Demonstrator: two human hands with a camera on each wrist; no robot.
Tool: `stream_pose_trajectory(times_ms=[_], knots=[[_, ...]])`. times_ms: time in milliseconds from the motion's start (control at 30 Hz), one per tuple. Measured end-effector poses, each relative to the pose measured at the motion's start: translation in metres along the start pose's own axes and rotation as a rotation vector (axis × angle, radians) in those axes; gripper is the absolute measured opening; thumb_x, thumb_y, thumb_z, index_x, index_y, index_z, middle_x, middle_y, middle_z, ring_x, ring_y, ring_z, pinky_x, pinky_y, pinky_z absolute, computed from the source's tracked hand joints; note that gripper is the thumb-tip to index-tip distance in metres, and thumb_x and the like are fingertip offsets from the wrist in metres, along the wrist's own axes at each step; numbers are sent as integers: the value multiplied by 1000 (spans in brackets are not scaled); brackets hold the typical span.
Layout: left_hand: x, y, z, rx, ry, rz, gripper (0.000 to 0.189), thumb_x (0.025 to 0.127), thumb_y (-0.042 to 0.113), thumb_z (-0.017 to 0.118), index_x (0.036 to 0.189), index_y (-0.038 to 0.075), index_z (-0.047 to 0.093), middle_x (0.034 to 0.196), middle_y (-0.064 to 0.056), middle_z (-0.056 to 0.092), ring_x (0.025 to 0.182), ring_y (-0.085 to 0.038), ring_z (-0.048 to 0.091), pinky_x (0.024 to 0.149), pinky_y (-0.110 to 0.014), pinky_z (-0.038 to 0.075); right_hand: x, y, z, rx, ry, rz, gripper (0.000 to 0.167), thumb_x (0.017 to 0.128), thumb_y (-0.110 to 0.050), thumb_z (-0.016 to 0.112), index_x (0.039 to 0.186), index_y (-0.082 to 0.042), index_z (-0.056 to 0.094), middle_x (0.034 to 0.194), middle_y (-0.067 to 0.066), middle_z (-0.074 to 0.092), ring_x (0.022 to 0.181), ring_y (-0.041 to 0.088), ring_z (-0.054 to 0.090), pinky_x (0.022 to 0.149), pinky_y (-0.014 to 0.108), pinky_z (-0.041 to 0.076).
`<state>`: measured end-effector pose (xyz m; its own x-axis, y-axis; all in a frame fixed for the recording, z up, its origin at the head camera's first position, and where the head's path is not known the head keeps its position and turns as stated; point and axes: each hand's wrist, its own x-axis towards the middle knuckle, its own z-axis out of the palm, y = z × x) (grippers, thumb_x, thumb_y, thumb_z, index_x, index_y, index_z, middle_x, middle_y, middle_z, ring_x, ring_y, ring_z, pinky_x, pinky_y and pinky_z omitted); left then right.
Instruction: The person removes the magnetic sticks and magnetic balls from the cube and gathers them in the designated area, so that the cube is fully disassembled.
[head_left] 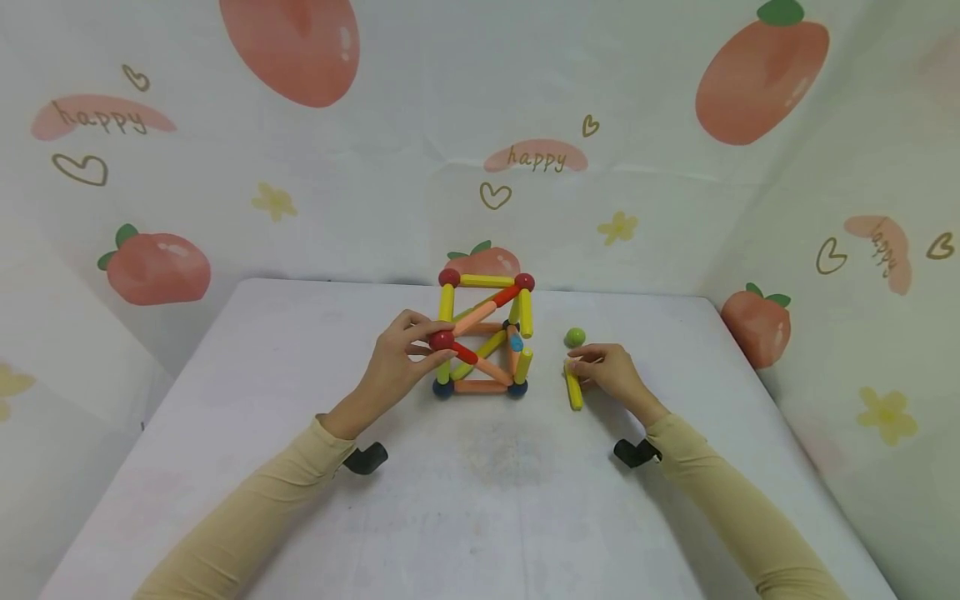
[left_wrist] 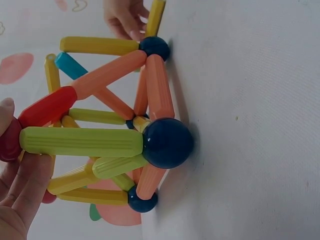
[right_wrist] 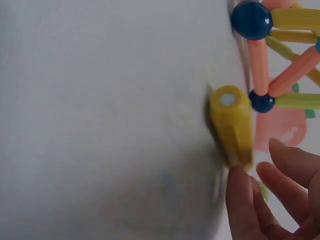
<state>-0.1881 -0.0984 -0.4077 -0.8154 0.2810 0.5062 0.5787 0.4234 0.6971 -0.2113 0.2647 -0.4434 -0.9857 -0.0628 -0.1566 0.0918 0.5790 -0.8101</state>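
Note:
A cage-like frame of magnetic building sticks and balls stands on the table, with dark blue balls (left_wrist: 168, 143) at its bottom corners and red balls (head_left: 524, 282) above. My left hand (head_left: 405, 350) pinches the red ball (head_left: 442, 340) at its near left top corner, where a red stick (head_left: 465, 353) and a green stick (left_wrist: 82, 141) meet. Right of the frame, a loose yellow stick (head_left: 574, 392) lies on the table. Fingers of my right hand (head_left: 611, 372) touch its far end; the thumb appears apart from it in the right wrist view.
A green ball (head_left: 575, 337) sits just beyond my right hand. On the frame's near right corner, a short yellow stick (head_left: 523, 367) rises from a blue ball, below a hanging yellow stick (head_left: 526, 313). A printed cloth (head_left: 390, 167) hangs behind the white table (head_left: 480, 517).

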Motion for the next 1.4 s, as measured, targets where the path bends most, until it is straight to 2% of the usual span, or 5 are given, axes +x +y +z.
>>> stream_pose_trajectory(times_ms=[133,400,633,1067,1400], knots=[[0,0,0,-2,-3,-4,40,80,11,82,119,9,71,103,-8,55,93,-21,66,74,-30,62,-2,-17,-5,-45,42,-42,33,91,-19,71,117,1,69,98,18,72,72,15,70,68,28,61],[-1,-2,0,6,-6,-12,40,80,13,82,119,9,71,103,-8,55,93,-20,66,75,-30,62,-2,-63,-8,147,-44,-59,43,96,-34,65,129,-7,63,127,21,65,110,38,65,91,38,59],[-1,-3,0,-5,-1,-10,40,80,14,82,119,9,71,103,-8,55,93,-20,66,75,-29,62,-2,-96,5,257,-84,-66,43,97,-30,65,132,-7,60,127,19,65,105,28,67,97,46,56],[0,-2,1,-10,-2,3,40,81,16,82,118,8,71,103,-8,55,92,-19,66,75,-29,62,-9,-83,21,306,-175,-53,48,95,-36,67,128,-3,58,120,13,65,101,19,67,95,39,58],[0,-2,1,-12,8,8,40,79,11,83,117,8,71,102,-8,55,92,-21,66,74,-29,62,2,-94,13,324,-143,-46,50,96,-41,63,131,-6,57,122,12,65,109,26,67,94,37,58]])
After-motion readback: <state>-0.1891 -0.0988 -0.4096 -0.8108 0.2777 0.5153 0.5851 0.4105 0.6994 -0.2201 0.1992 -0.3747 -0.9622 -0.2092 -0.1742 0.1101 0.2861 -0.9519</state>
